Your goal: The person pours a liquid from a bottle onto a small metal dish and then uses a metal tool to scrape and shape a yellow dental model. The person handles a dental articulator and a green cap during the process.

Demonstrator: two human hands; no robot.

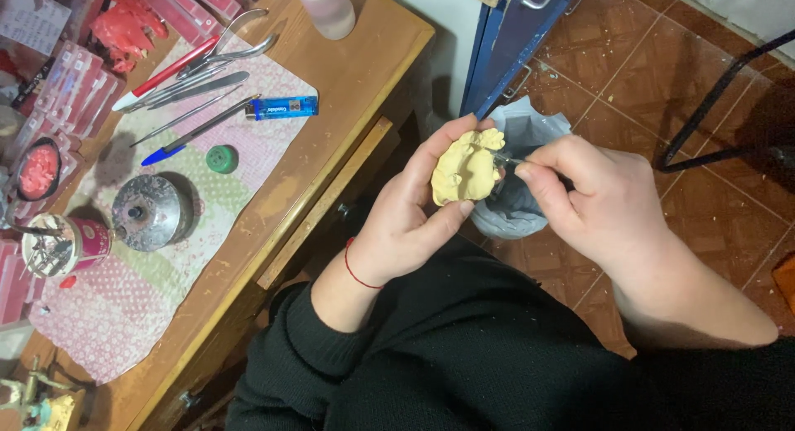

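Can't see much of the tool from my feed: only a thin metal tip (511, 159) pokes out between the fingers of the right hand (600, 199), the rest is buried in the grip. That hand is pinched shut around it, and the tip touches the right side of the yellow plaster cast (466, 168). The left hand (410, 211) is curled around the cast from the left and below, thumb under it, fingers over the top, so the back of the cast is hidden. There's a red thread on that wrist. Both hands hang off the desk, past its right edge, over the lap and a grey plastic bag (513, 207) that sits on the tiled floor, half covered by the hands.

The wooden desk (348, 91) itself is cut off at the left and top. On the patterned cloth (124, 298) near the top edge lie pliers (228, 42), a few thin metal instruments, a red pen and a blue lighter (281, 108), with a green cap (221, 158) just below. A round metal burner (151, 211) and a small cup of tools (62, 245) sit toward the left edge. Red stuff in the top left corner is too blurry to tell. The strip of desk along the right edge is bare wood
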